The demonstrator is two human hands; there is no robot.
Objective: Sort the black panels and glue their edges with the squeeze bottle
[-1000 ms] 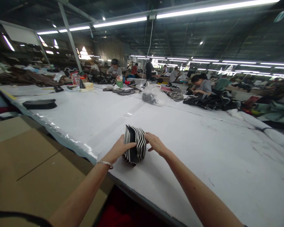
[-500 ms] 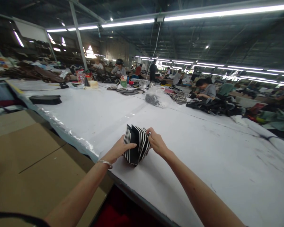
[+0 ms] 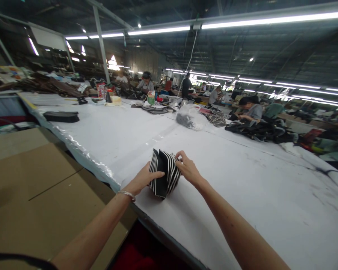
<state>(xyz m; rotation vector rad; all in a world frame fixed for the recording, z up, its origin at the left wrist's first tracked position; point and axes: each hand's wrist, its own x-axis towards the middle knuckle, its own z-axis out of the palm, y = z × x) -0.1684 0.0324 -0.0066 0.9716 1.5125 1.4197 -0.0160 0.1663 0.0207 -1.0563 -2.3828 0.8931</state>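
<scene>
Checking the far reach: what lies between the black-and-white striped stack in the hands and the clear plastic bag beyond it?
Head view: only bare white table covering between the striped stack and the clear plastic bag.

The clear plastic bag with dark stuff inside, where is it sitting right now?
In the head view the clear plastic bag lies far back on the white table, beyond the two hands, left of the dark fabric heap.

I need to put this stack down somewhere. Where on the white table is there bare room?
The white table is bare right of the stack of black-and-white pieces held by the left hand and right hand; also between the stack and the clear bag. It is crowded by the dark fabric pile.
</scene>
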